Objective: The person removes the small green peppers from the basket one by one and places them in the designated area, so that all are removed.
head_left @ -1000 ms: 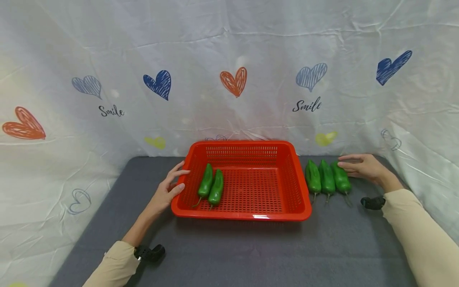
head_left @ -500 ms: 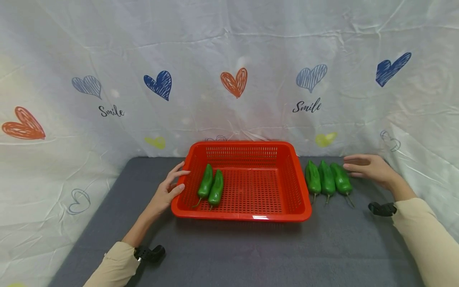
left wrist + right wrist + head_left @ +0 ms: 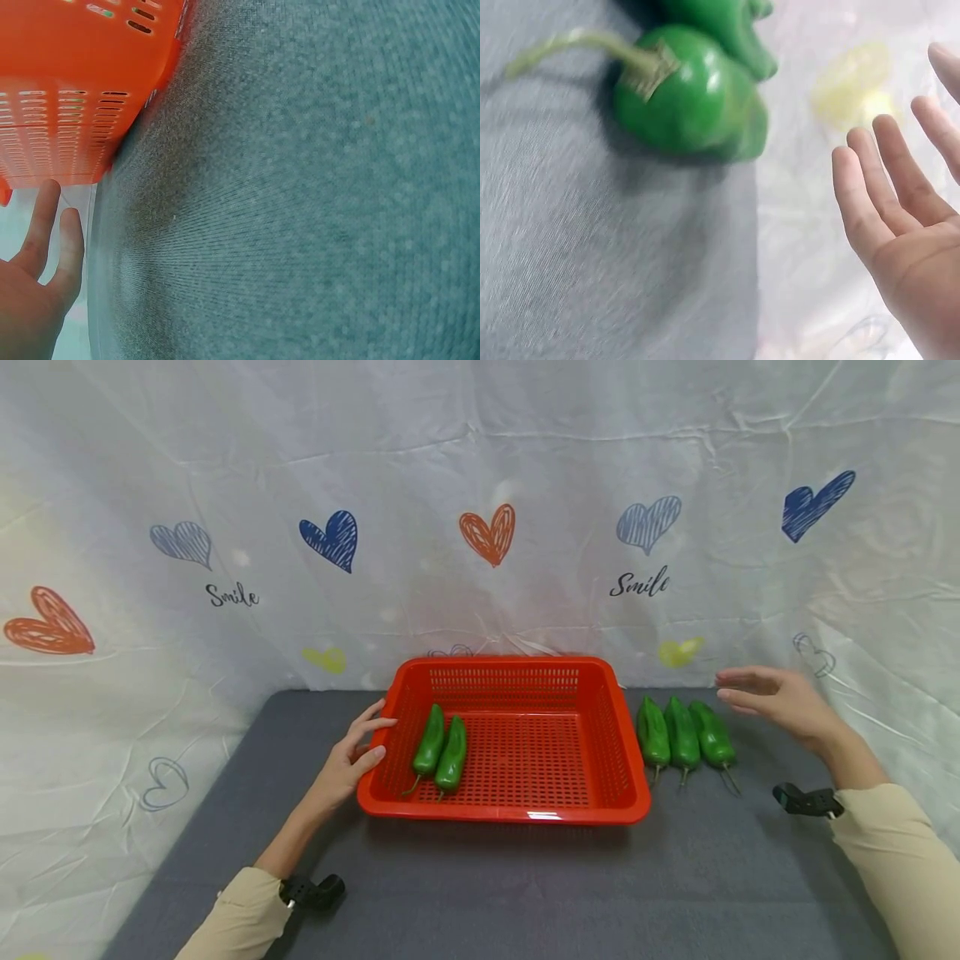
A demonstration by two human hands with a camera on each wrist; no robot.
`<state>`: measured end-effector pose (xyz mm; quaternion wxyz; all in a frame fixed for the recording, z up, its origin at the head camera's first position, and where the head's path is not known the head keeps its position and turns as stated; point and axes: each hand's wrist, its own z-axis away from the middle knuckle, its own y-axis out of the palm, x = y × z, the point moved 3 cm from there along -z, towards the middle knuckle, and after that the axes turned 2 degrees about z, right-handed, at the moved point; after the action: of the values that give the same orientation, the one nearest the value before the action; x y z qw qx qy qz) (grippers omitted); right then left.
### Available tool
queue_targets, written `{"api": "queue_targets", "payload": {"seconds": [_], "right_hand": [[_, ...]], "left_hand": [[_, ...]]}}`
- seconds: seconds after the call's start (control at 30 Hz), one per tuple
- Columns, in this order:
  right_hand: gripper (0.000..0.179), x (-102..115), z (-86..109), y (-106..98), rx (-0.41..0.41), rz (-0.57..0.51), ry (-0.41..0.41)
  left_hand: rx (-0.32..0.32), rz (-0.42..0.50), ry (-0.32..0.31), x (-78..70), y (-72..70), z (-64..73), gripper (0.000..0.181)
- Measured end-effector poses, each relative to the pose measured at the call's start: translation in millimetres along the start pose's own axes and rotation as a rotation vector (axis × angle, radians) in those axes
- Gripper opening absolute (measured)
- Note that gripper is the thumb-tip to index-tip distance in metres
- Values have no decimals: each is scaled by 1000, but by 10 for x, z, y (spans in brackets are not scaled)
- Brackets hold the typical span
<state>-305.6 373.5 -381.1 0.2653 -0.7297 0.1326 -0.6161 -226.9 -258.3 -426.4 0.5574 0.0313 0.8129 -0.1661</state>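
Note:
Two green chili peppers lie side by side at the left inside a red plastic basket. My left hand rests at the basket's left rim with fingers spread; in the left wrist view two of its fingers stretch out straight beside the basket wall. Three more green peppers lie in a row right of the basket. Just above and right of the rightmost pepper, my right hand hovers with nothing in it, and the right wrist view shows its fingers extended, apart from the pepper.
Grey cloth covers the table. Behind it hangs a white sheet printed with hearts, close against the table's back edge. Black straps with small cameras sit on both wrists.
My right hand has left the rightmost pepper, moving right and then lifting slightly. That pepper now leans a little apart from its neighbour at the stem end. The left hand has stayed put.

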Motion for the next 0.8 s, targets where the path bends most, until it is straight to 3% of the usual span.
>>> {"api": "queue_targets", "payload": {"seconds": [0.2,0.8], "right_hand": [[52,261,-28,87,5,-1,12],[41,859,-254,408,82,0,-114]], "left_hand": [[-3,-8,1,3,-3,1,41],[2,9,-7,13,-2,7,41]]}}
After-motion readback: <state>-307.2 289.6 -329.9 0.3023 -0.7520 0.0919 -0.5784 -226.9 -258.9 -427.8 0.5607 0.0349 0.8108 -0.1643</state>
